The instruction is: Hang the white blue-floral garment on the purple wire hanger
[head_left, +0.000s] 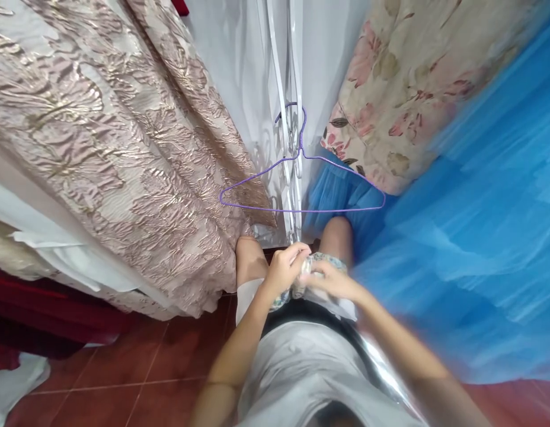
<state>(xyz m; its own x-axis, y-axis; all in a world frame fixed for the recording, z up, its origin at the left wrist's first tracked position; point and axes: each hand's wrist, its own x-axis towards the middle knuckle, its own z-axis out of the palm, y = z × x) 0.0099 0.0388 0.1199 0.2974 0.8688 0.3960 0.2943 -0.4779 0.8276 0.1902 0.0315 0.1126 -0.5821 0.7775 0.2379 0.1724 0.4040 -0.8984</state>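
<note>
1. Head view, lower centre of the frame: the left hand [281, 270] and the right hand [331, 281] are meeting in front of the person's waist, both closing their fingers on a small bunched piece of patterned cloth [304, 276].
2. The left hand is curling tightly, its fingertips pinching the top of the cloth; the right hand is lying flatter, its fingers gripping the cloth from the right side. What garment the cloth is I cannot tell, since the hands are covering most of it.
3. Just above the hands, in the centre of the frame, a purple wire hanger [301, 190] is hanging bare by its hook from a white metal grille [289, 148]. Nothing is draped on it.
4. I judge the step in hand to be gathering or straightening the cloth between the two hands, well short of the hanger.
5. The next move, as I read it, is calling for one hand keeping its pinch on the cloth while the other is reaching up to steady the light hanger, which may be swinging easily on the grille.
6. Around this: a pinkish-gold brocade fabric [124, 148] is filling the upper left, a floral fabric [412, 77] the upper right, blue tulle [479, 237] the right side, and red floor tiles [146, 367] the lower left.
</note>
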